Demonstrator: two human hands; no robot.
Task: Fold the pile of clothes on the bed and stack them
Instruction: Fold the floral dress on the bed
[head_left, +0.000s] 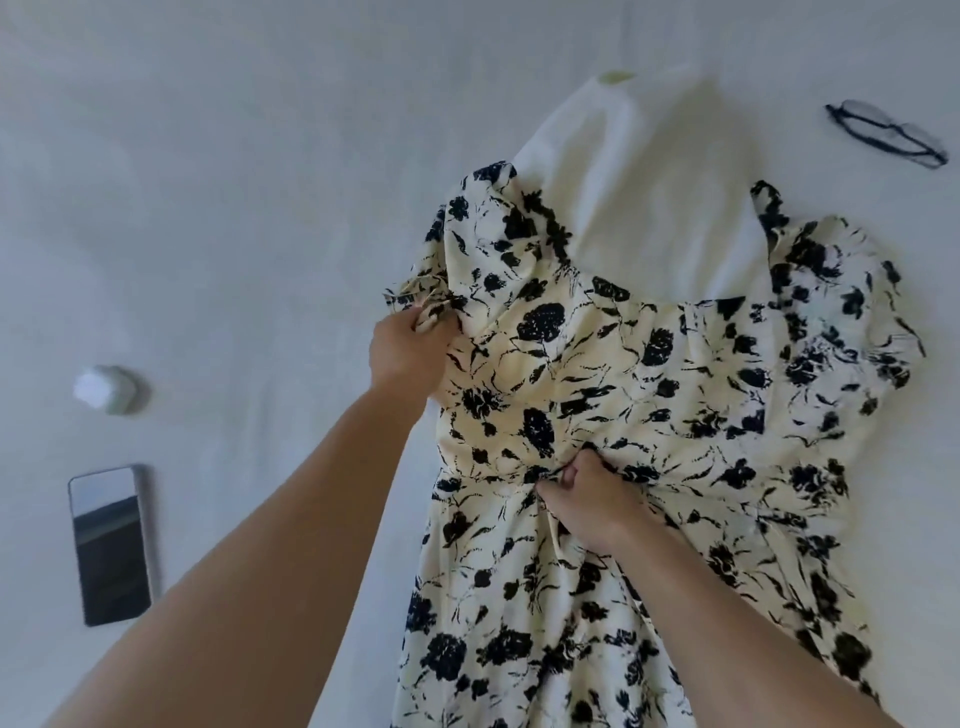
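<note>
Since my right hand (584, 501) is pinching the floral dress (649, 415) at the waist seam and my left hand (410, 343) grips the bunched sleeve, I'd tug both outward so it lies flat on the bed (234, 208), over the white garment (639, 171), before folding the sleeve in.
</note>
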